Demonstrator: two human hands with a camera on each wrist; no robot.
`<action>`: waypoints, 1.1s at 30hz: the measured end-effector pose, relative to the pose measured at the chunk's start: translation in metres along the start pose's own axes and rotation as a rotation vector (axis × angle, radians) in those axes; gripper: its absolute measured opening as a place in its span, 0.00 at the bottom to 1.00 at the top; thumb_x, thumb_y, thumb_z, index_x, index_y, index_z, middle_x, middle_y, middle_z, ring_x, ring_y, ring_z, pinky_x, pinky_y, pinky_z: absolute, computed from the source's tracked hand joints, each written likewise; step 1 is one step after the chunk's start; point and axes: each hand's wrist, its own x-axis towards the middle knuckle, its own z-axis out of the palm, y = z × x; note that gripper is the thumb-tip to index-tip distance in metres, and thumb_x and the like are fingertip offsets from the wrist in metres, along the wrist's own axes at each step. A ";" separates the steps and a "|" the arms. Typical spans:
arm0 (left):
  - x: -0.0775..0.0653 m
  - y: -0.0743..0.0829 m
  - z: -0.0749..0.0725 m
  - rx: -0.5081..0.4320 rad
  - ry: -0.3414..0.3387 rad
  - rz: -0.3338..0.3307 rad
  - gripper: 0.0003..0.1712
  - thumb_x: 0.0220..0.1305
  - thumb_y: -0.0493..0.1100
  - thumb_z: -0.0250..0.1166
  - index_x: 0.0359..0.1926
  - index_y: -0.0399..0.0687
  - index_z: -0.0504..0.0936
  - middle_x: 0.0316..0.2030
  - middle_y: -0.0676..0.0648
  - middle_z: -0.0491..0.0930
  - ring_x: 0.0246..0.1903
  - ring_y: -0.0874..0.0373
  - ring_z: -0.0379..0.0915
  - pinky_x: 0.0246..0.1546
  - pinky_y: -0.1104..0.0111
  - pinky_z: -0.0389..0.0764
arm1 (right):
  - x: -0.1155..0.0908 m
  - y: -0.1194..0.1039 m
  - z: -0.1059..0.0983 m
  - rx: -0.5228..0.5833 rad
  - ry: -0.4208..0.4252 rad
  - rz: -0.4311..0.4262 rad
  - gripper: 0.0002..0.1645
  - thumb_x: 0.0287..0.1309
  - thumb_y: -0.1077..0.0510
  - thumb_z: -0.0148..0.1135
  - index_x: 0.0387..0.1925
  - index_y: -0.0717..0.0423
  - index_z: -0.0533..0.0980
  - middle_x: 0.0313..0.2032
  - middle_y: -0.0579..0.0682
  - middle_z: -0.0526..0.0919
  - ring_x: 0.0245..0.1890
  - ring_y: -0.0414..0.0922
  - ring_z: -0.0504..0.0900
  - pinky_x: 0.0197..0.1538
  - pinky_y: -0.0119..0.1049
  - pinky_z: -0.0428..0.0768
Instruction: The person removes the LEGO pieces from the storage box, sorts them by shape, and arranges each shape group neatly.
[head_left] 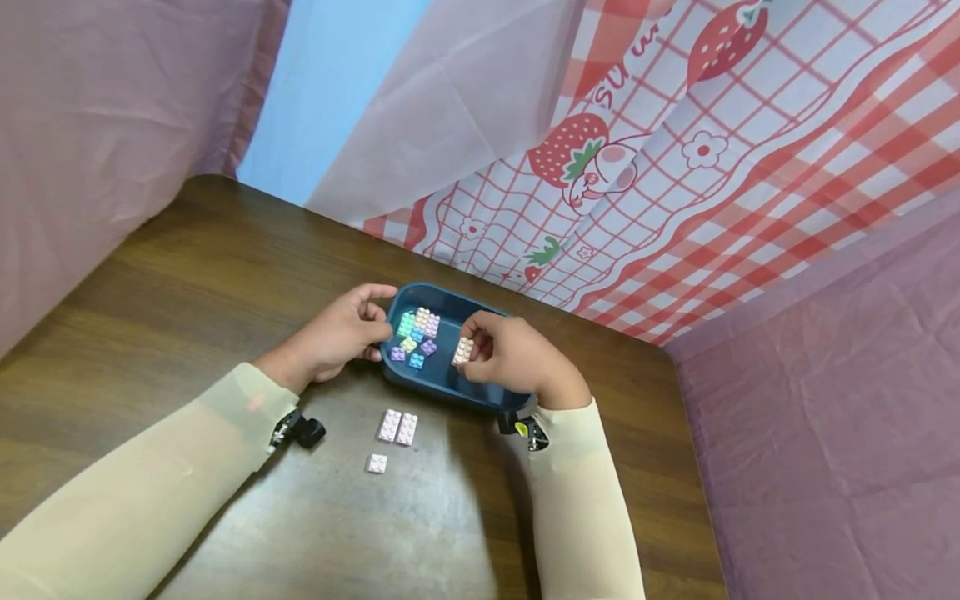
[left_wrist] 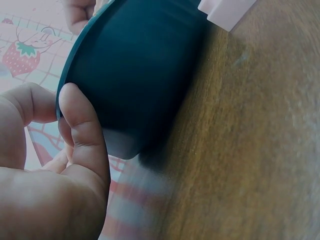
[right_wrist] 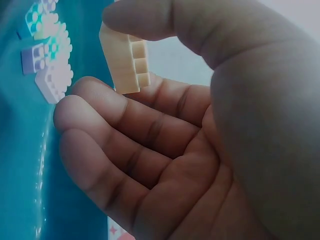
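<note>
A dark blue tray [head_left: 450, 390] stands on the table. My left hand [head_left: 337, 335] grips its left end, with the thumb [left_wrist: 79, 107] on the outer wall by the rim and the index finger at the rim's other side. Over the tray's right half, my right hand [head_left: 517, 354] pinches a pale peach building brick [head_left: 462, 351] between thumb and fingers; its studs show in the right wrist view, where the brick [right_wrist: 120, 60] is tilted. Several small bricks lie in the tray's left half, among them a green one [head_left: 406, 323], a yellow one [head_left: 408, 343] and a purple one [head_left: 397, 354].
Two long pale pink bricks [head_left: 389, 425] lie side by side on the wooden table [head_left: 322, 517] in front of the tray. A smaller pink brick [head_left: 377, 463] lies nearer to me. Behind the tray hangs a strawberry-print cloth [head_left: 592, 167]; plain pinkish curtains [head_left: 817, 375] enclose the sides.
</note>
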 end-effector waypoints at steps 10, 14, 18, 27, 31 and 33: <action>0.000 0.000 -0.002 0.004 0.002 -0.006 0.41 0.68 0.31 0.62 0.79 0.53 0.61 0.45 0.41 0.69 0.39 0.47 0.73 0.32 0.65 0.87 | -0.025 -0.013 0.008 0.002 0.016 -0.061 0.20 0.55 0.51 0.77 0.45 0.43 0.75 0.32 0.43 0.83 0.31 0.37 0.82 0.36 0.34 0.86; 0.000 -0.001 -0.002 -0.002 0.002 -0.002 0.41 0.68 0.31 0.62 0.79 0.53 0.61 0.45 0.41 0.70 0.39 0.47 0.73 0.32 0.65 0.86 | -0.033 -0.018 0.012 0.005 0.018 -0.078 0.20 0.55 0.51 0.77 0.44 0.43 0.75 0.32 0.44 0.83 0.31 0.36 0.81 0.36 0.33 0.86; 0.000 -0.001 -0.001 -0.011 -0.006 0.009 0.41 0.68 0.31 0.62 0.79 0.53 0.60 0.44 0.42 0.70 0.38 0.47 0.73 0.31 0.65 0.86 | -0.042 -0.024 0.018 0.009 0.013 -0.099 0.20 0.55 0.51 0.78 0.43 0.43 0.75 0.31 0.44 0.83 0.31 0.37 0.82 0.36 0.32 0.86; -0.001 -0.001 0.000 -0.015 -0.010 0.018 0.42 0.68 0.30 0.62 0.79 0.52 0.60 0.44 0.42 0.70 0.39 0.47 0.73 0.31 0.65 0.86 | -0.057 -0.032 0.033 -0.001 -0.001 -0.127 0.19 0.55 0.50 0.78 0.44 0.43 0.76 0.31 0.42 0.84 0.31 0.37 0.83 0.36 0.30 0.86; 0.000 -0.001 0.000 -0.012 -0.009 0.019 0.42 0.68 0.31 0.62 0.80 0.52 0.59 0.44 0.42 0.71 0.39 0.47 0.73 0.32 0.65 0.86 | -0.062 -0.033 0.041 -0.006 -0.011 -0.119 0.20 0.56 0.49 0.78 0.46 0.43 0.76 0.31 0.41 0.84 0.31 0.36 0.84 0.37 0.29 0.86; 0.000 -0.001 0.000 -0.010 -0.007 0.017 0.42 0.68 0.31 0.62 0.80 0.52 0.59 0.44 0.41 0.71 0.39 0.47 0.73 0.32 0.65 0.86 | -0.065 -0.033 0.045 -0.014 -0.017 -0.121 0.20 0.56 0.49 0.77 0.47 0.44 0.77 0.30 0.41 0.85 0.31 0.36 0.85 0.36 0.28 0.85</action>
